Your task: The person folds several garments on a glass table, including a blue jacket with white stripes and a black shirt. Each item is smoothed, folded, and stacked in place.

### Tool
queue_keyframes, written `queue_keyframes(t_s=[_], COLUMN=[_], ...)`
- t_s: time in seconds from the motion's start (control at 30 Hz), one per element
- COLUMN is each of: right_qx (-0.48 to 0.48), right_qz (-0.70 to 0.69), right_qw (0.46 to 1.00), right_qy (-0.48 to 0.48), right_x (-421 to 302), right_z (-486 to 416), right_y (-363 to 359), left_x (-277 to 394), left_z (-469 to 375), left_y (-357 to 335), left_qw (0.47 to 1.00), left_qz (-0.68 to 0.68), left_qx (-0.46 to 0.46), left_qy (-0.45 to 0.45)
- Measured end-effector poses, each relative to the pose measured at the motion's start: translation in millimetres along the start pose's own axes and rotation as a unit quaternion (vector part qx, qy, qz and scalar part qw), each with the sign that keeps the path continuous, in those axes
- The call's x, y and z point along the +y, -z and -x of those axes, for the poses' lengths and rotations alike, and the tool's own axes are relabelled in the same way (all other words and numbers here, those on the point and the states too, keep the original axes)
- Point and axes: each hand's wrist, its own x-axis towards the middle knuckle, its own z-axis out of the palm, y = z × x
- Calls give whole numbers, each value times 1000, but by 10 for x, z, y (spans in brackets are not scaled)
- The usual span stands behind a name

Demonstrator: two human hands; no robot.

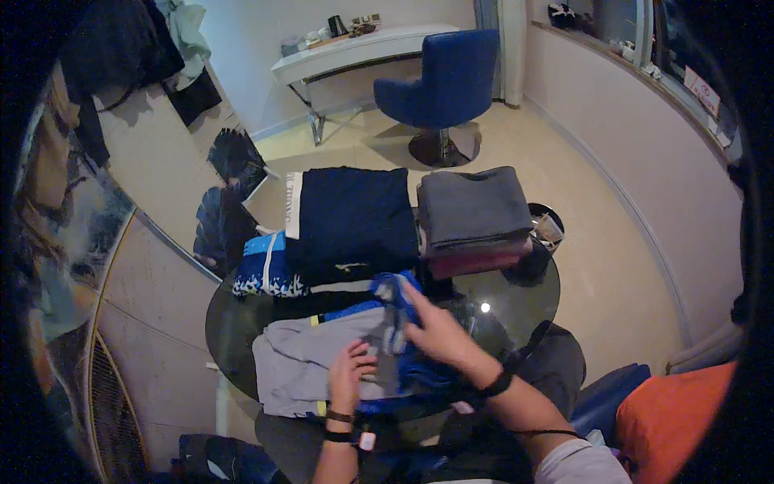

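Note:
A grey and blue garment (314, 357) with yellow strips lies partly folded on a round dark glass-like table (233, 351). My right hand (438, 333) grips its bunched blue and grey part (396, 287), which is lifted off the rest. Over the light grey fabric, my left hand (349, 369) has its fingers apart and slightly bent; nothing shows in it. Whether it presses on the cloth is unclear. Beyond lies a folded black garment (357, 218) with a white lettered band, overlapping a blue patterned garment (266, 269).
A stack of folded grey and maroon clothes (474, 209) sits at the table's far right, by a black bin (553, 227) holding waste. Behind are a blue swivel chair (459, 78) and a white desk (363, 48). An orange item (671, 417) lies at right.

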Motion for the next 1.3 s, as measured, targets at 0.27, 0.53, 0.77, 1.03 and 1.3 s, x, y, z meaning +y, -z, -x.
queue_keyframes(t_s=[0.27, 0.53, 0.77, 1.03, 1.3], right_qx=[-214, 26, -1, 110, 2], right_qz=[2, -25, -319, -7, 297], right_qw=[974, 997, 935, 993, 951], right_qy=[74, 64, -157, -45, 89], right_x=[-89, 668, 839, 843, 810], right_z=[-123, 158, 288, 416, 406], right_y=[-1573, -532, -257, 163, -237], left_x=[321, -176, -213, 216, -30], left_z=[90, -214, -298, -458, -472], left_y=[739, 37, -419, -254, -172], left_qw=[987, 846, 908, 913, 845], left_qz=[-90, -478, -395, -395, -519], left_qx=[103, 206, 88, 23, 36], left_qy=[90, -116, -107, -99, -127])
